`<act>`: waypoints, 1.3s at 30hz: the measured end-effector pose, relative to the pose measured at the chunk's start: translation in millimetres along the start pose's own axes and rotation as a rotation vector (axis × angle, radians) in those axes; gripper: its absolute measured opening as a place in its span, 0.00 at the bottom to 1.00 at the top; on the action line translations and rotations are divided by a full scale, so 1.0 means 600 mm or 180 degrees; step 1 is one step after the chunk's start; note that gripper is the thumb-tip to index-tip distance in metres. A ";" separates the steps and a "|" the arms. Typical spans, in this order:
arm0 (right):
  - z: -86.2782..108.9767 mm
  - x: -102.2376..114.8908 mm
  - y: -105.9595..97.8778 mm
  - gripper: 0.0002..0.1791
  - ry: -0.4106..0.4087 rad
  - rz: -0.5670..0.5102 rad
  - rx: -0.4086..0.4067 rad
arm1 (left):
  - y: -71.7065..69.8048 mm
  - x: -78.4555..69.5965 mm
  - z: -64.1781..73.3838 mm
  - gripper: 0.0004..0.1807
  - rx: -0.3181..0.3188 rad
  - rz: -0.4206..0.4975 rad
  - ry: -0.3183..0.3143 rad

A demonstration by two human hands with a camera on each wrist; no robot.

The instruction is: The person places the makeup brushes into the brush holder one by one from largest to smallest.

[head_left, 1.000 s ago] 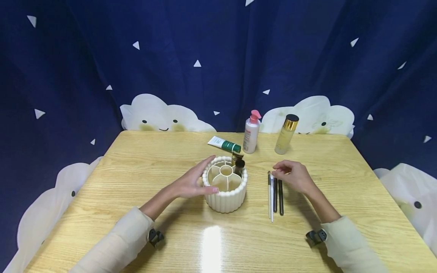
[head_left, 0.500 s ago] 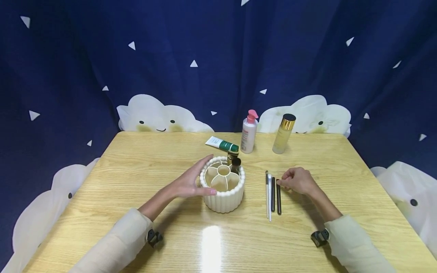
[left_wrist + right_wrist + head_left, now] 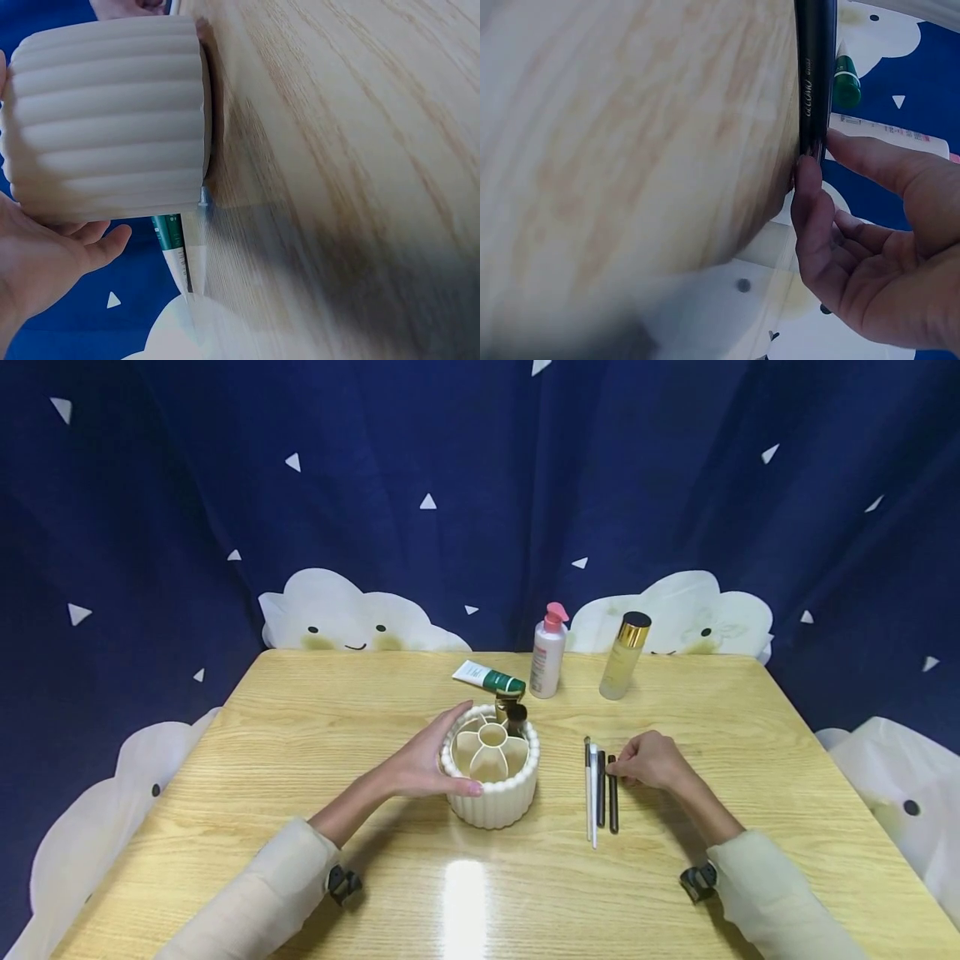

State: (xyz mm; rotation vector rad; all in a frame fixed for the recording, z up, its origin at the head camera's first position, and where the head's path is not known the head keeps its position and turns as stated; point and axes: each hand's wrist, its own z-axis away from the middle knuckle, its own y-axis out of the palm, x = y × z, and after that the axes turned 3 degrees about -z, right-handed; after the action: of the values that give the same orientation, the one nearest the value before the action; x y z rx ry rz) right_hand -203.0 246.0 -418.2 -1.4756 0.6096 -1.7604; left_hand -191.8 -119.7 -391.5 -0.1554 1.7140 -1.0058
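Observation:
My left hand (image 3: 420, 764) holds the side of a cream ribbed makeup organizer (image 3: 492, 806), its thumb along the front rim. The organizer has petal-shaped compartments around a round middle one. A dark-bristled makeup brush (image 3: 517, 716) and a gold item (image 3: 503, 707) stand in its back right part. Right of it, my right hand (image 3: 651, 762) pinches the far end of a black cosmetic pen (image 3: 614, 810) between thumb and index finger. The right wrist view shows that pen (image 3: 817, 67) with small lettering. Beside it lie another black pen (image 3: 602, 797), a white brush (image 3: 594, 802) and a thin pale-handled brush (image 3: 588, 806).
Behind the organizer lies a green and white tube (image 3: 489, 677). A pink-topped pump bottle (image 3: 547, 656) and a gold-collared bottle with a black cap (image 3: 624, 656) stand near the back edge of the wooden table (image 3: 337, 693). A dark blue curtain (image 3: 480, 460) hangs beyond.
My right hand has moved down and slightly right from above the brushes to the rightmost black pen and now pinches its end. The left hand stays on the organizer, which has turned slightly.

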 end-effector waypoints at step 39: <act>0.031 0.081 -0.045 0.15 -0.0327 -0.0540 -0.0226 | -0.018 -0.004 0.002 0.64 0.0158 -0.0042 0.0179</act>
State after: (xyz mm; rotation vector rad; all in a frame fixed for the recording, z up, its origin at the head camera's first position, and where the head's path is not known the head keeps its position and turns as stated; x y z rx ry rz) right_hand -194.4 226.1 -363.8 -1.6986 0.5111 -1.7929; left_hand -193.9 -126.0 -382.6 -0.1073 1.7392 -1.0705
